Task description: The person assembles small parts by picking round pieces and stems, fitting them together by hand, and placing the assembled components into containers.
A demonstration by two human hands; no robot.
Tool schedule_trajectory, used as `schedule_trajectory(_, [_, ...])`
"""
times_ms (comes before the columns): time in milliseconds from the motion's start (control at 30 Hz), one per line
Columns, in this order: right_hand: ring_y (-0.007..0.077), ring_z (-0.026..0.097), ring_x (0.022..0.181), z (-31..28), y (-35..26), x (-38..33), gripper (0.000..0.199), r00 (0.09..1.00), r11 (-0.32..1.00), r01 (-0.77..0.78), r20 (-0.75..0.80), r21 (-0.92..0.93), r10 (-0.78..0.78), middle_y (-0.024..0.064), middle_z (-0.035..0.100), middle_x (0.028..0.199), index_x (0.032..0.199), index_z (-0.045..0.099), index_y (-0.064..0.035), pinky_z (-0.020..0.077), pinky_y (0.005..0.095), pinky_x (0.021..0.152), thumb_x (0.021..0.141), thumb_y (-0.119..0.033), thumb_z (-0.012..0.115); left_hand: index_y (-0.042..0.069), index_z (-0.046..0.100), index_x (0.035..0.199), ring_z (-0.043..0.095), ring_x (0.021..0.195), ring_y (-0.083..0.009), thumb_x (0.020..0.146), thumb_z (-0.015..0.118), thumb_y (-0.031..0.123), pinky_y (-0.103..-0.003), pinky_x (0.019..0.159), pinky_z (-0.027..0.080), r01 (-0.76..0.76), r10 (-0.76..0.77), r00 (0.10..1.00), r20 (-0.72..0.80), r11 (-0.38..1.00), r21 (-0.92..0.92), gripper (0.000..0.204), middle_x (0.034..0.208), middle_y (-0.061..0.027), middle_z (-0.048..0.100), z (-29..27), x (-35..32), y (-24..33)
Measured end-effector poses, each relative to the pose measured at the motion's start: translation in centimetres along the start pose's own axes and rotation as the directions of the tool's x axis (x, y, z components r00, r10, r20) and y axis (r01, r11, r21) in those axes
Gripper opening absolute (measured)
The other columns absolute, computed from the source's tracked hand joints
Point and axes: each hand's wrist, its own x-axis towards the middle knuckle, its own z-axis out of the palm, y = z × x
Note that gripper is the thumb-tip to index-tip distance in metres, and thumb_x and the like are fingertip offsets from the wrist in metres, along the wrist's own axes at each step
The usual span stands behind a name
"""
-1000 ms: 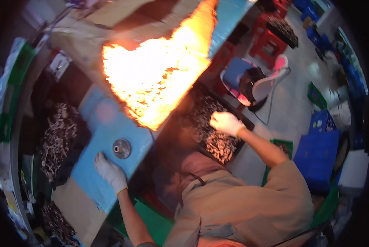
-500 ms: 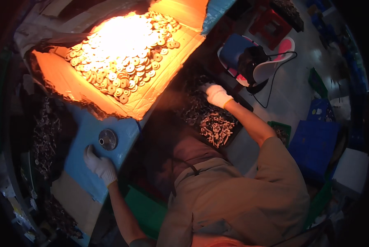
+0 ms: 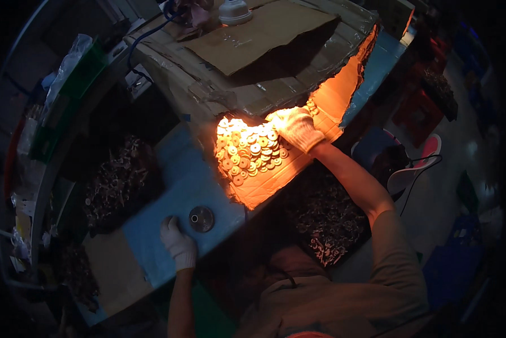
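Observation:
My left hand [image 3: 178, 246], in a white glove, rests on the blue tabletop [image 3: 151, 248] with its fingers extended; their tips look dark. Just to its right, apart from it, is a dark round disc [image 3: 201, 219] with a raised ring at its centre. My right hand [image 3: 296, 127], also gloved, reaches to the mouth of a cardboard box [image 3: 253, 90], over a heap of round metal discs [image 3: 244, 155] with centre holes. Bright orange light and the box's edge hide its fingertips, so what it touches or holds does not show.
Below my right forearm stands a dark tray of small metal parts [image 3: 329, 225]. Another pile of metal parts [image 3: 120, 180] lies at the left. A white lamp fitting [image 3: 234, 11] sits atop the box. A white and pink chair [image 3: 416, 169] stands at the right.
My right hand has moved from the tray of small parts up to the box mouth over the discs. The view has shifted; my left hand stays beside the dark disc.

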Motion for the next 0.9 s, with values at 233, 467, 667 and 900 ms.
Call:
schedule_trajectory(233, [0.0228,0.072,0.090,0.3,-2.3,7.0,0.022,0.982,0.985,0.098,0.146,0.142,-0.119,0.0086,0.075,0.101,0.110,0.075,-0.0090,0.0584,0.0370,0.075,0.100,-0.021,0.060,-0.001,0.069,0.117,0.060,0.123,-0.0438,0.079,0.059,-0.004,-0.052,0.107,0.047,0.030,-0.030,1.000,-0.002,0.999,-0.031,0.040,0.128,-0.0228,0.066,-1.9,-0.9,-0.7])
schedule_trajectory(467, [0.0159,0.067,0.081,-1.0,2.0,1.3,0.018,0.997,0.901,-0.049,-0.035,0.431,0.071,0.0055,0.072,0.091,0.109,0.075,-0.0060,0.0549,0.0316,0.069,0.101,-0.017,0.063,0.003,0.065,0.118,0.053,0.130,-0.0392,0.075,0.060,0.000,-0.052,0.111,0.042,0.120,-0.105,0.988,0.112,0.983,-0.141,0.043,0.129,-0.0188,0.061,-1.9,0.2,1.4])
schedule_trajectory(667, [0.0100,0.063,0.074,-7.5,-7.5,-7.8,0.014,0.928,0.253,-0.354,0.305,0.900,0.213,0.0028,0.069,0.083,0.108,0.075,-0.0035,0.0518,0.0270,0.063,0.102,-0.013,0.066,0.001,0.067,0.113,0.060,0.119,-0.0425,0.076,0.060,-0.002,-0.053,0.106,0.046,0.029,-0.032,0.999,-0.018,0.986,-0.164,0.038,0.125,-0.0202,0.066,-1.1,-0.3,-2.1])
schedule_trajectory(900, [0.0066,0.061,0.070,-11.4,-23.8,-11.4,0.019,0.863,0.110,-0.492,0.500,0.864,-0.069,0.0003,0.066,0.080,0.113,0.073,-0.0023,0.0502,0.0239,0.063,0.103,-0.017,0.068,0.004,0.066,0.124,0.062,0.119,-0.0438,0.081,0.060,-0.002,-0.051,0.105,0.049,-0.015,-0.012,0.997,-0.076,0.934,-0.356,0.043,0.126,-0.0217,0.067,-1.0,0.8,-0.2])
